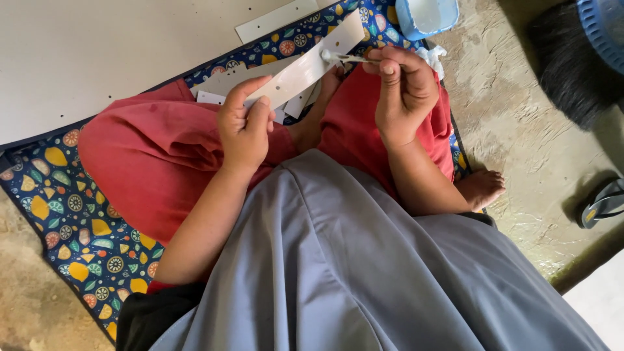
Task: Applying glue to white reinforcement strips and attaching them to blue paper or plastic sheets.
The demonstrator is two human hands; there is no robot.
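Over red-clad lap, centre frame: left hand (246, 130), grip clamped on lower end of white strip (305, 68); strip slants toward 1 o'clock. Right hand (404, 88) at 2 o'clock, fingers pinched together on small brush (341, 58), tip touching strip. More white strips (276, 21) on patterned mat (71, 214), 12 o'clock. Blue cup (426, 16) at 1 o'clock. Sandal (603, 203) at 3 o'clock.

Free room lies over the bare white board (97, 52) at upper left and the concrete floor (520, 130) at right; loose strips (276, 19) on the mat (65, 208), the blue tub (426, 14), brush (572, 71) and sandal (604, 203) obstruct passage.
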